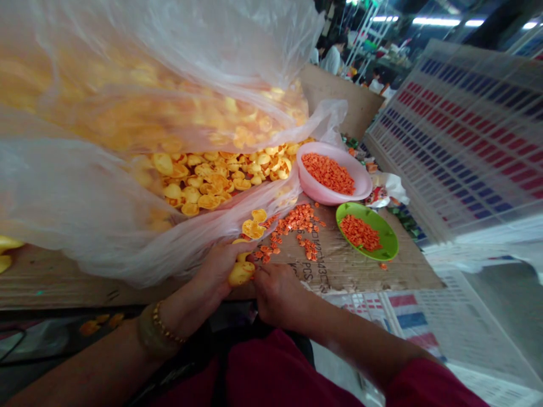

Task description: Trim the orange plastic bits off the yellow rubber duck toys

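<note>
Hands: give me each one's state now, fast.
Left hand: closed around a yellow plastic piece.
Right hand: fingers curled by the orange bits; any hold cannot be told.

The clear, milky-white plastic bag [106, 186] is full of yellow-orange moulded pieces [212, 175], and the one piece [241, 272] in the left hand [220, 268] is the same yellow. Beside the bag, a pale pink bowl [326, 195] and, just past it, a bright green plate [388, 237] both carry small orange-red bits [297, 220], which also dot the brown, black-printed cardboard worktop [352, 265]. Beyond the pink bowl, a white crate [466, 130] shows rows of red and blue, and the sleeve [424, 384] is dark red.
</note>
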A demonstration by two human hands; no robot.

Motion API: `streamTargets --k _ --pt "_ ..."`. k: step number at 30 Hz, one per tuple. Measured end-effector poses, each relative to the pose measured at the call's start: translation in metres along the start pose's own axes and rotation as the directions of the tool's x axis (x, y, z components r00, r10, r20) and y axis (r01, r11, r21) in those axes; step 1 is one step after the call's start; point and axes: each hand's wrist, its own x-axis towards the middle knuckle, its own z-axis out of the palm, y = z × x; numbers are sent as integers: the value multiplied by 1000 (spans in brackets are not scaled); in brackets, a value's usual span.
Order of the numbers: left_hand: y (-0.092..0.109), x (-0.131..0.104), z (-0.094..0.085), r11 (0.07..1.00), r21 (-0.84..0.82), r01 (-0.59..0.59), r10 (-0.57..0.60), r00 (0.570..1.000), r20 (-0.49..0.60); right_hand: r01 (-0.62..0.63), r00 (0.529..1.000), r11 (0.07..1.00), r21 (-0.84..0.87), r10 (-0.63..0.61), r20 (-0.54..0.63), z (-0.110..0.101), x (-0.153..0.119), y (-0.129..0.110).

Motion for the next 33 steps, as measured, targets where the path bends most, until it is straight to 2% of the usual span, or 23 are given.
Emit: streamTargets --k 3,5,7,9,10,14,17,19,22,23,25,30,33 --pt "-10 6 -3 993 101 -54 63 994 -93 -69 997 986 151 64 40 9 4 20" --pt "-14 8 -8 994 100 -51 58 996 -74 -204 979 939 275 203 34 13 9 47" --pt "-14 9 -13 997 68 -43 45 999 -30 -400 903 860 316 428 -24 16 16 75" --pt "-12 8 -17 1000 8 -13 13 1000 0 -530 811 794 299 577 -94 22 22 95" --pt "-10 8 -19 1000 -21 10 -10 1000 9 -552 792 781 292 600 -111 26 25 101" --pt "-8 5 -24 997 -48 62 -59 996 61 -552 784 781 292 605 -138 39 31 101" --pt "-10 3 -26 997 -61 37 -30 993 112 -537 784 780 320 602 -150 33 29 90" --pt "-12 2 -27 997 -75 30 -20 992 126 -438 826 799 412 539 -166 22 25 79" --pt "-13 2 -26 995 -98 22 -11 993 114 -111 918 823 557 299 -260 7 18 54" --pt "-14 3 -25 994 -110 17 -7 995 95 -9 931 827 563 212 -297 5 16 46" --pt "-15 4 -23 991 -135 1 4 999 37 117 939 851 511 73 -337 4 13 33" --pt "-16 4 -20 990 -127 68 -78 994 -79 244 943 904 351 -137 -302 9 12 25" --pt "-16 1 -19 980 -131 147 -158 985 -75 277 946 930 243 -220 -237 5 12 21"
